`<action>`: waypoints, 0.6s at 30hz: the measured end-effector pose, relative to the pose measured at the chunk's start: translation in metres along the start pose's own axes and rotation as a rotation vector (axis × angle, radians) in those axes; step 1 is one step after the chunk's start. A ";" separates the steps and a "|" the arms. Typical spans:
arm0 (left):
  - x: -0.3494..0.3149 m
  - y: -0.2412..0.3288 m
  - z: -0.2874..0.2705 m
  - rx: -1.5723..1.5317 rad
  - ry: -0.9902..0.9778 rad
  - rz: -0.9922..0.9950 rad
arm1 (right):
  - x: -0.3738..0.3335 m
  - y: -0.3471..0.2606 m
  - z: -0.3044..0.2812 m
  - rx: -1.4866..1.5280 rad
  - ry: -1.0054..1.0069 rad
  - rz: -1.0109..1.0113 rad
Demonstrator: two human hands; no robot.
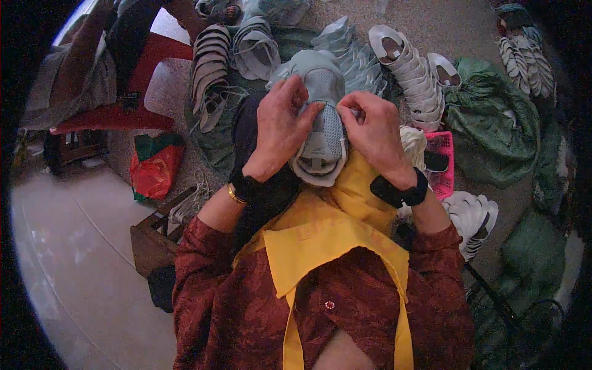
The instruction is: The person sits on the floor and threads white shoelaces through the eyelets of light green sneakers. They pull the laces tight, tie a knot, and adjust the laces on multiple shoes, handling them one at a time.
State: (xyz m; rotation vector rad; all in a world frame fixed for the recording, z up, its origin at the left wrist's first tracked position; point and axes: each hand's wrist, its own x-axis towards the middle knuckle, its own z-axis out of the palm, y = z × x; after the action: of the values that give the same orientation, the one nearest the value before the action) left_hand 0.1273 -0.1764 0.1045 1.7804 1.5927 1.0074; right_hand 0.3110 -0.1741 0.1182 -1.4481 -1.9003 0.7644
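Note:
A pale grey-green shoe upper (317, 169) rests on my lap, its mesh tongue (328, 126) facing up and its heel end toward me. My left hand (280, 123) is at the left side of its lacing opening, thumb and fingers closed on the edge. On the opposite side, my right hand (373, 129) has thumb and forefinger pinched together close to the tongue; whatever is between those fingertips is too small to make out. A yellow apron (333, 246) lies under the upper, over my lap and chest.
Stacked pale uppers (357, 61) lie just beyond my hands, with white uppers (416, 80) to the right and more (209, 61) at left. A pink basket (449, 179), green sack (490, 123), red bag (157, 166), wooden stool (151, 246) and red chair (154, 68) surround me.

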 end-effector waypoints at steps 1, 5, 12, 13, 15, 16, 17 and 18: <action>0.000 0.001 0.000 0.004 -0.003 -0.002 | 0.001 0.000 -0.001 -0.015 -0.010 -0.002; -0.002 -0.001 0.002 0.015 0.017 -0.006 | 0.004 -0.001 -0.002 -0.059 -0.039 -0.033; -0.003 -0.001 0.003 -0.026 0.022 -0.019 | 0.011 -0.002 -0.004 -0.130 -0.098 -0.095; -0.003 0.000 0.002 -0.032 0.024 -0.020 | 0.012 -0.001 -0.005 -0.138 -0.101 -0.110; -0.003 -0.003 0.004 -0.021 0.023 -0.010 | 0.014 0.000 -0.005 -0.152 -0.106 -0.136; -0.003 -0.004 0.004 -0.015 0.022 -0.005 | 0.015 -0.001 -0.006 -0.157 -0.113 -0.136; -0.003 -0.003 0.003 -0.014 0.018 -0.002 | 0.016 -0.003 -0.007 -0.159 -0.120 -0.136; -0.003 -0.003 0.002 -0.012 0.015 0.000 | 0.017 -0.003 -0.008 -0.162 -0.127 -0.136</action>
State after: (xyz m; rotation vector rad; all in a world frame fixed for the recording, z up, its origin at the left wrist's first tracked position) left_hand 0.1272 -0.1791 0.1001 1.7690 1.5919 1.0304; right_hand 0.3113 -0.1579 0.1279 -1.3763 -2.1763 0.6648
